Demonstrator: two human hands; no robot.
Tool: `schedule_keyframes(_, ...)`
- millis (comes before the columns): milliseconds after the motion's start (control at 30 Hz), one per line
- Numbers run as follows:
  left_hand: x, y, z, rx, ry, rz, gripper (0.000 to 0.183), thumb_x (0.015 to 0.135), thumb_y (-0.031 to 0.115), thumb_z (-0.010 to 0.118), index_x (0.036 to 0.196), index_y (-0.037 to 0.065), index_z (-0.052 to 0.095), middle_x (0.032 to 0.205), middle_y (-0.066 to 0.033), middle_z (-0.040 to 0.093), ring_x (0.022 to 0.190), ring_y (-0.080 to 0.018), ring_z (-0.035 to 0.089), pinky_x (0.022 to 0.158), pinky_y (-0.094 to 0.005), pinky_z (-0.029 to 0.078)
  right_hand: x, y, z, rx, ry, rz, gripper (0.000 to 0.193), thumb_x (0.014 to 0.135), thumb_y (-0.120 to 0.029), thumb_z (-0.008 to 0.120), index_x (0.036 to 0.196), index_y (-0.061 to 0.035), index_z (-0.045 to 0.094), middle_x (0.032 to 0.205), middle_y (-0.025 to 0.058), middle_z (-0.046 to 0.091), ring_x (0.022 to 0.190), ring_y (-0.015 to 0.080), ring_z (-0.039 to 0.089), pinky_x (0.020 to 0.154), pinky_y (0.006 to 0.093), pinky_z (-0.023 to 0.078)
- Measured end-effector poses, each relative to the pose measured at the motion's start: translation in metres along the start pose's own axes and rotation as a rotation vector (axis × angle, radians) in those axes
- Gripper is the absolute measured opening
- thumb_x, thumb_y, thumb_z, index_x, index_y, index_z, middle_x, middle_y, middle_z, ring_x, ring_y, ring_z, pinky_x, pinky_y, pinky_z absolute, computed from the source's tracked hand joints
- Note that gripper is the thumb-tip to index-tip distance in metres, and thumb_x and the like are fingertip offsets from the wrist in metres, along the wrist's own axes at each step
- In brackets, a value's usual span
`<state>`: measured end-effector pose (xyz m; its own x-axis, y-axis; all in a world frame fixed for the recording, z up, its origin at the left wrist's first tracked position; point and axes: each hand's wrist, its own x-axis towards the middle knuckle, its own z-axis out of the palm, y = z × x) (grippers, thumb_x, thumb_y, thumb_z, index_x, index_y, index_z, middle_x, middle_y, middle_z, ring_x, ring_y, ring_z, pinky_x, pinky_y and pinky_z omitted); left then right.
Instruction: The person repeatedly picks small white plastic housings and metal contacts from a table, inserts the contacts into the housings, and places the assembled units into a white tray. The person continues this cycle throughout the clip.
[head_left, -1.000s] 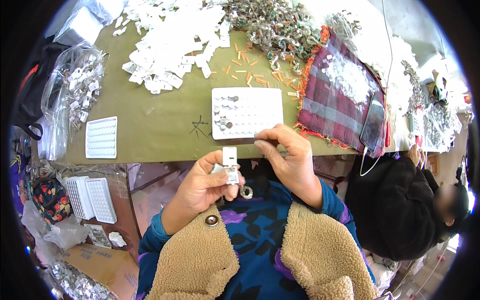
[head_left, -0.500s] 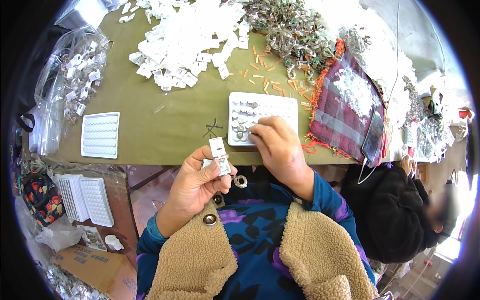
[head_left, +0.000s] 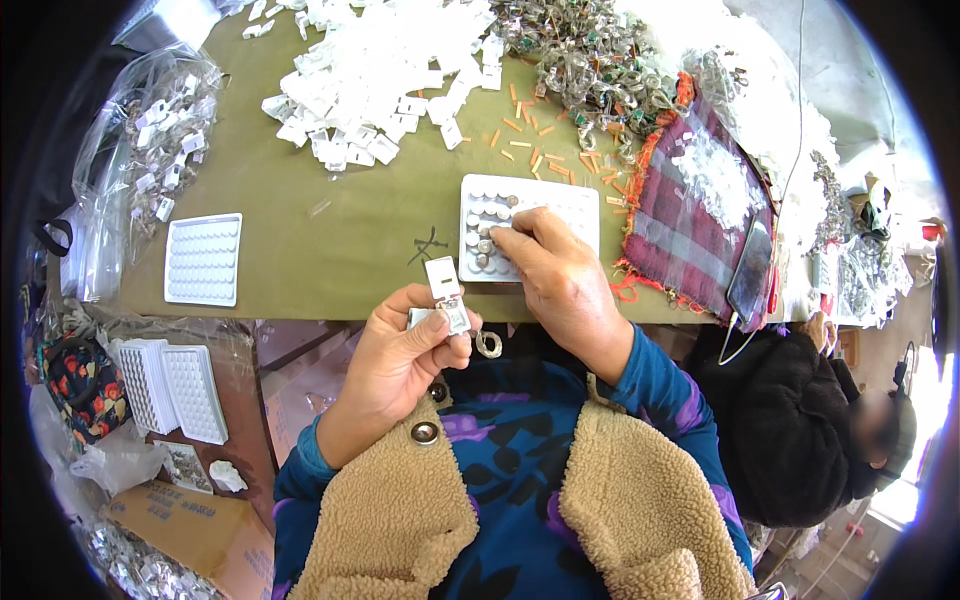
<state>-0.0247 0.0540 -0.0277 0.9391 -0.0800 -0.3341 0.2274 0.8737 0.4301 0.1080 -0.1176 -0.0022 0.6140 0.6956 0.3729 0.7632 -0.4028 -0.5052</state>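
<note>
Olive-green tabletop [head_left: 340, 250], white heap [head_left: 365, 95] at twelve o'clock from my left hand [head_left: 400, 345], plaid cloth [head_left: 675, 230] at two. Left fingers gripping white plastic piece [head_left: 442, 280], flap raised toward twelve. My right hand [head_left: 560, 275] at two, fingertips down over silvery discs [head_left: 483, 261] in white tray [head_left: 578, 215]; cannot tell whether pinching any.

On the surface [head_left: 320, 245], just beyond the left hand [head_left: 425, 345] and to the left of the right hand [head_left: 555, 265], stands a black mark [head_left: 430, 243] of crossing strokes, seemingly drawn by hand; whether it is a written character I cannot tell. Well apart from the left hand, to its lower left, a brown cardboard box [head_left: 225, 525] bears faint rows of print, too small and blurred to make out.
</note>
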Motion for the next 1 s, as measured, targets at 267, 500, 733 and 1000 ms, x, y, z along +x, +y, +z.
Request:
schedule_keyframes(267, 0.0012, -0.0041, -0.002, -0.045, -0.017, 0.031, 0.035, 0.099, 0.012, 0.06, 0.129, -0.004, 0.055, 0.105, -0.0224, 0.067, 0.084, -0.02, 0.07, 0.074, -0.0298, 0.063, -0.0013, 0.0003, -0.0057, 0.087, 0.065, 0.146, 0.019, 0.082, 0.007, 0.062, 0.1, 0.0023, 0.065, 0.096, 0.0148, 0.06, 0.082, 0.0353, 0.064, 0.071, 0.0402, 0.053)
schedule_keyframes(500, 0.0022, -0.0056, -0.004, -0.052, -0.032, 0.026, 0.033, 0.1, 0.012, 0.058, 0.128, -0.005, 0.055, 0.105, -0.0231, 0.067, 0.084, -0.0207, 0.07, 0.073, -0.0307, 0.063, 0.0021, -0.0012, 0.0021, 0.135, 0.134, 0.118, 0.017, 0.084, 0.005, 0.062, 0.099, 0.0014, 0.064, 0.096, 0.0147, 0.059, 0.081, 0.0359, 0.064, 0.07, 0.0416, 0.053)
schedule_keyframes(733, 0.0019, -0.0027, -0.0041, -0.07, -0.027, -0.004, 0.032, 0.1, 0.011, 0.057, 0.127, -0.006, 0.055, 0.105, -0.0238, 0.067, 0.083, -0.0214, 0.07, 0.073, -0.0313, 0.063, 0.0015, -0.0062, 0.0026, 0.02, 0.034, 0.097, 0.018, 0.084, 0.004, 0.065, 0.101, 0.0005, 0.067, 0.095, 0.0137, 0.062, 0.079, 0.0335, 0.065, 0.069, 0.0388, 0.053)
schedule_keyframes(1000, 0.0017, -0.0037, -0.0017, -0.067, -0.013, 0.007, 0.029, 0.101, 0.012, 0.057, 0.125, -0.004, 0.057, 0.105, -0.0237, 0.066, 0.084, -0.0207, 0.07, 0.074, -0.031, 0.063, 0.0003, -0.0051, 0.0, 0.011, 0.017, 0.053, 0.018, 0.079, 0.005, 0.07, 0.096, -0.0004, 0.067, 0.092, 0.0125, 0.062, 0.08, 0.0314, 0.066, 0.068, 0.0366, 0.054)
